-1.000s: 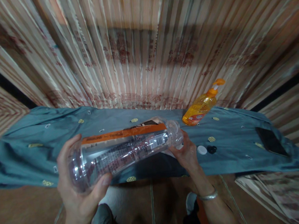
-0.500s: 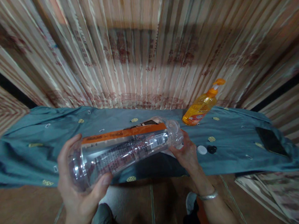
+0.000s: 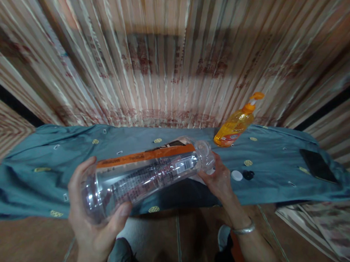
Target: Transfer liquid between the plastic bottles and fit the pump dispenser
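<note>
A large clear plastic bottle (image 3: 148, 175) with an orange-edged printed label and a barcode lies nearly level between my two hands, above the cloth. My left hand (image 3: 91, 214) is wrapped round its base, thumb in front and fingers behind. At the neck end, my right hand (image 3: 216, 178) is closed, its fingers partly hidden behind the bottle. Something pale shows below the neck near these fingers; I cannot make out what it is. Just right of this hand, a white round cap (image 3: 236, 176) and a small black piece (image 3: 248, 175) lie on the cloth.
A pump bottle (image 3: 234, 127) of yellow-orange liquid stands at the back of the teal patterned cloth (image 3: 79, 145). Toward the right end lies a dark flat phone-like object (image 3: 318, 165). Behind rises a pleated striped curtain (image 3: 155, 66). My shoes (image 3: 122, 255) show on the tiled floor below.
</note>
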Tool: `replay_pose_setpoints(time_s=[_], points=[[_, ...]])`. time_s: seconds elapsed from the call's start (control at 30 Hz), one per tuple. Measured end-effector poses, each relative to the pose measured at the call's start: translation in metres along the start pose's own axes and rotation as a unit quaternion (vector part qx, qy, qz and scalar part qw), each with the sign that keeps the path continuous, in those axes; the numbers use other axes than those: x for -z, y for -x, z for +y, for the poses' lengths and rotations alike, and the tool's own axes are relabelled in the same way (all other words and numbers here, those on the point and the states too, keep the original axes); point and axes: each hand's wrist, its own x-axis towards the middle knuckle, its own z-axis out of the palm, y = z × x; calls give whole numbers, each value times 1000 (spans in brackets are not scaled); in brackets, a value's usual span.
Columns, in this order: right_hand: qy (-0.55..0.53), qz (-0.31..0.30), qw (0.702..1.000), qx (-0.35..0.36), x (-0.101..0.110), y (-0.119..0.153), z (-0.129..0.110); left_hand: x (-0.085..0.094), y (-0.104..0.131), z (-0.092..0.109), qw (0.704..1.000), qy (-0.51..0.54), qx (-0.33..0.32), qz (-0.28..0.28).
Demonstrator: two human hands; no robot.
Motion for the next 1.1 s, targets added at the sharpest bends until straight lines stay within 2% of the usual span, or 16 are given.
replay_pose_setpoints(time_s=[0.43, 1.1], points=[[-2, -6, 1000, -1, 0, 0, 0, 0, 0, 0, 999, -15, -27, -21], [6, 9, 1000, 15, -1, 0, 2, 0, 0, 4, 1000, 3, 17, -8]])
